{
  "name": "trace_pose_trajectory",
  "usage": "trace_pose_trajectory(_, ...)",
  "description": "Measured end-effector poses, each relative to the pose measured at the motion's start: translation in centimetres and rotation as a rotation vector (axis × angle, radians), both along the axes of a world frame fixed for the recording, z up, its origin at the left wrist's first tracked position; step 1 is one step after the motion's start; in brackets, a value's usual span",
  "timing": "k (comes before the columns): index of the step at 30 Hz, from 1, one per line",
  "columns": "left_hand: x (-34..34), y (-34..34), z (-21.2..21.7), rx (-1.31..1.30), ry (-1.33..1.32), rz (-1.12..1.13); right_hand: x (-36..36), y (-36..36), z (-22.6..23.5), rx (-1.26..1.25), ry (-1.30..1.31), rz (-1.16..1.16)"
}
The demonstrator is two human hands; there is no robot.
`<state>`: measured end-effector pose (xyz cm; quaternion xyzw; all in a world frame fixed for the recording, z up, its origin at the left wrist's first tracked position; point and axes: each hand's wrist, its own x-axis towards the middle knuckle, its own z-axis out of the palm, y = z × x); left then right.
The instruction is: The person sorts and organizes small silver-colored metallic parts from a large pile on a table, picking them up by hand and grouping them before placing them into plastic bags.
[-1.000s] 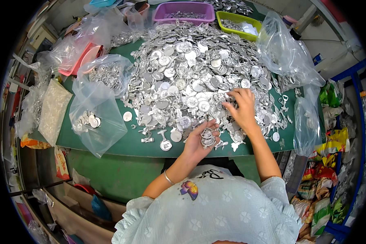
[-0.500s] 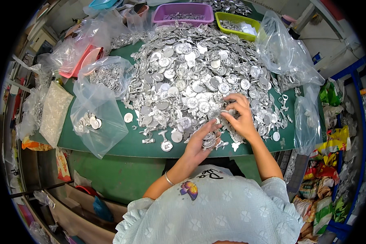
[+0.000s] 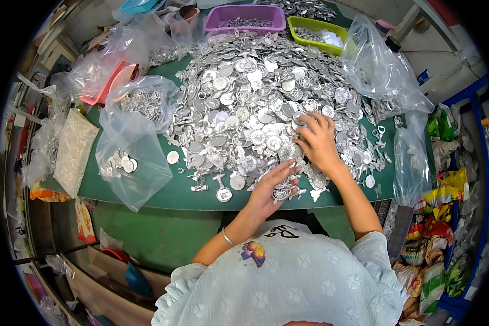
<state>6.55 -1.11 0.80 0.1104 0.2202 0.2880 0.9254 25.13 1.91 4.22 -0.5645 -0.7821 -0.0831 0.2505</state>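
A big heap of silvery metal discs and keyring parts [image 3: 255, 103] covers the green table [image 3: 163, 193]. My left hand [image 3: 274, 187] lies palm up at the heap's near edge, cupping a small cluster of metal pieces [image 3: 284, 190]. My right hand [image 3: 316, 140] rests palm down on the heap just beyond it, fingers spread and curled over the discs; whether it grips one I cannot tell. A thin bracelet circles my left wrist.
A clear plastic bag with a few discs [image 3: 126, 163] lies at the left. Purple tray [image 3: 250, 13] and yellow-green tray [image 3: 315, 27] stand at the back. More plastic bags [image 3: 383, 70] sit right; a pink tray [image 3: 111, 81] back left. Packets [image 3: 445, 217] crowd the right side.
My right hand has shifted slightly back over the heap. My left hand has stayed at the near edge, cupped with pieces in it.
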Motion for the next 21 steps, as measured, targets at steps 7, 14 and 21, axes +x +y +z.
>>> trace_pose_trajectory(7, 0.6, 0.7, 0.5, 0.100, -0.026, 0.018, 2.0, -0.3, -1.1, -0.141, 0.887, -0.303)
trace_pose_trajectory(14, 1.5, 1.8, -0.3, -0.085, 0.001, 0.044, 1.3, 0.9, 0.9, -0.104, 0.334, -0.030)
trace_pose_trajectory(21, 1.8, 1.6, 0.4, 0.031, -0.100, 0.016, 4.9, 4.8, 0.1, 0.074, -0.027, -0.186)
